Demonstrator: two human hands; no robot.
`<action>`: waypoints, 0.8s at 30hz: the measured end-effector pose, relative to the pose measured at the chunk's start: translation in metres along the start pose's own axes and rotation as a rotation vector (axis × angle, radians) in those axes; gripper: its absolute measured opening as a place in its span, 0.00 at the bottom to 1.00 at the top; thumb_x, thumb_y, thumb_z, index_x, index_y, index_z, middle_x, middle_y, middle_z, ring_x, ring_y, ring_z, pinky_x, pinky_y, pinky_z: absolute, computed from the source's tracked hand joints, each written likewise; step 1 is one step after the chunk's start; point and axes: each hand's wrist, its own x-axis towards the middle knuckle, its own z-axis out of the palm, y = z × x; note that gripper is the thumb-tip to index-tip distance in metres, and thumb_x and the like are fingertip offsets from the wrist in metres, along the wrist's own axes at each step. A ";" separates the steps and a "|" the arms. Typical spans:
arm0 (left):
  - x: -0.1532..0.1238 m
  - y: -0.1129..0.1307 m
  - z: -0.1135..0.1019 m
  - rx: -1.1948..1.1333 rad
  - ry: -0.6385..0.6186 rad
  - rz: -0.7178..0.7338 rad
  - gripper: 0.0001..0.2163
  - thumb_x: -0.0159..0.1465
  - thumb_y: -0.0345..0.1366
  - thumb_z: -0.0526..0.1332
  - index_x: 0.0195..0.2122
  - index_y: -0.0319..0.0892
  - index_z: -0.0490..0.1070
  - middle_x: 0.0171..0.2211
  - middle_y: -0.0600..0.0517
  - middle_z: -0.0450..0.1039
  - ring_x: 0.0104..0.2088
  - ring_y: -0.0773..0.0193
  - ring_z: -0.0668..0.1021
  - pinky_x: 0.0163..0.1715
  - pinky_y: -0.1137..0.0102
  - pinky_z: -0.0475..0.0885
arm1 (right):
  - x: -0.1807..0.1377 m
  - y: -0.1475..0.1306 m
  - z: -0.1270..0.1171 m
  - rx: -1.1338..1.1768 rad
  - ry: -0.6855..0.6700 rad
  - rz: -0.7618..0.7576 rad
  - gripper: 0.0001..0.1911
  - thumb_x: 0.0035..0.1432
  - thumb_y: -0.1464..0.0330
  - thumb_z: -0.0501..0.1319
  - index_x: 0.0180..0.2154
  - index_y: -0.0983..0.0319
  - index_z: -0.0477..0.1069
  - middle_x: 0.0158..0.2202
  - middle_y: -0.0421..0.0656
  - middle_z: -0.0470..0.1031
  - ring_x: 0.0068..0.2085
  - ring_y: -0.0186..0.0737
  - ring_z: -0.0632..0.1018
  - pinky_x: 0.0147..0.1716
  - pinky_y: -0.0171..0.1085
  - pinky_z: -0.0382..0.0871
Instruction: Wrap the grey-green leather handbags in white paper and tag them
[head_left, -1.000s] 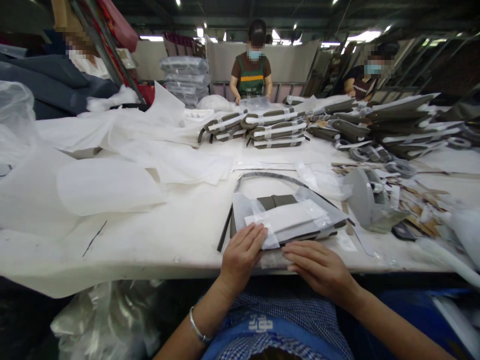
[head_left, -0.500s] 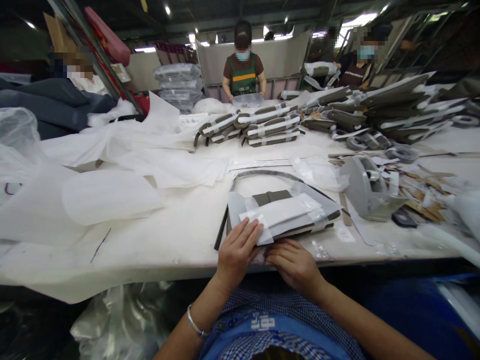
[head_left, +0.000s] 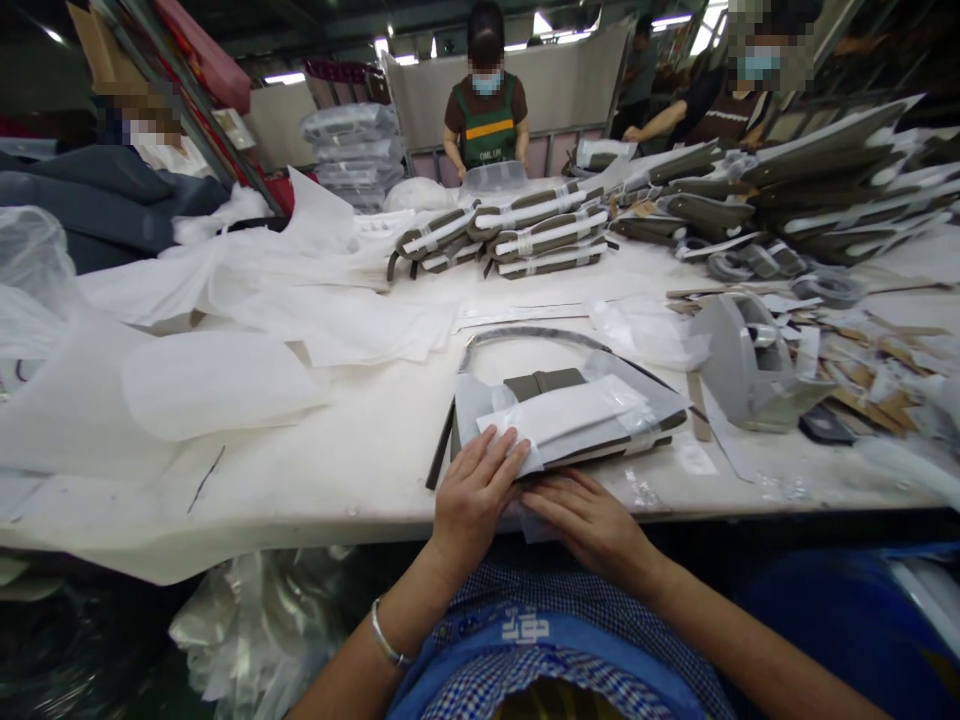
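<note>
Head | wrapped bag [head_left: 544, 382] on table [head_left: 375, 480]; right of it 1 tape dispenser [head_left: 735, 375], 1 dark flat object [head_left: 825, 425]; left, loose white sheets [head_left: 217, 385]; beyond, at least 5 bundled bags [head_left: 551, 238] | clear plastic [head_left: 255, 620] below, contents unclear | left hand [head_left: 471, 500] flat on white packet [head_left: 577, 407]; right hand [head_left: 596, 522] at bag's near edge, cannot tell grip

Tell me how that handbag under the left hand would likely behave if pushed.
The handbag probably won't roll, since it lies flat on the table. Its handle holds a wide arch, so it may spring rather than flop. The white wrapping looks smooth and thin, so it might slip or crease under the left hand.
</note>
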 end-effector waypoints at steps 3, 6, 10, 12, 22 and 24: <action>0.003 0.007 -0.003 0.073 -0.022 -0.008 0.24 0.68 0.32 0.60 0.65 0.44 0.60 0.62 0.49 0.67 0.65 0.51 0.66 0.64 0.49 0.64 | 0.003 0.003 0.005 0.004 0.060 -0.063 0.14 0.65 0.75 0.56 0.48 0.60 0.75 0.44 0.46 0.82 0.47 0.41 0.81 0.51 0.47 0.75; 0.011 0.008 -0.007 0.134 -0.050 -0.015 0.24 0.68 0.31 0.59 0.65 0.42 0.59 0.62 0.48 0.66 0.66 0.49 0.63 0.67 0.40 0.50 | 0.004 0.003 0.008 -0.007 0.101 -0.099 0.12 0.64 0.76 0.57 0.45 0.61 0.76 0.42 0.46 0.83 0.44 0.40 0.82 0.49 0.44 0.77; 0.020 -0.007 -0.009 0.147 -0.098 0.030 0.26 0.68 0.28 0.57 0.66 0.39 0.56 0.64 0.46 0.64 0.67 0.50 0.61 0.68 0.41 0.49 | 0.009 0.001 0.012 -0.005 0.125 -0.115 0.12 0.65 0.75 0.56 0.45 0.63 0.76 0.43 0.47 0.83 0.44 0.40 0.82 0.49 0.45 0.78; 0.020 -0.017 -0.006 0.121 -0.123 0.093 0.27 0.68 0.26 0.56 0.67 0.38 0.54 0.65 0.45 0.62 0.66 0.53 0.62 0.67 0.48 0.56 | 0.011 0.001 0.014 0.001 0.139 -0.112 0.12 0.65 0.75 0.56 0.46 0.63 0.76 0.43 0.47 0.83 0.43 0.40 0.82 0.49 0.44 0.78; 0.010 -0.032 0.004 0.073 -0.079 0.181 0.24 0.69 0.26 0.54 0.66 0.46 0.57 0.65 0.49 0.62 0.65 0.60 0.65 0.63 0.58 0.65 | 0.004 -0.001 0.020 0.032 0.138 -0.105 0.14 0.64 0.77 0.56 0.49 0.64 0.76 0.45 0.48 0.82 0.46 0.42 0.82 0.49 0.44 0.79; 0.011 -0.033 0.003 0.063 -0.075 0.181 0.24 0.70 0.27 0.55 0.66 0.46 0.58 0.65 0.50 0.62 0.65 0.60 0.65 0.63 0.59 0.65 | 0.002 -0.004 0.021 0.047 0.134 -0.096 0.14 0.65 0.77 0.56 0.49 0.64 0.76 0.45 0.48 0.82 0.47 0.42 0.82 0.50 0.44 0.79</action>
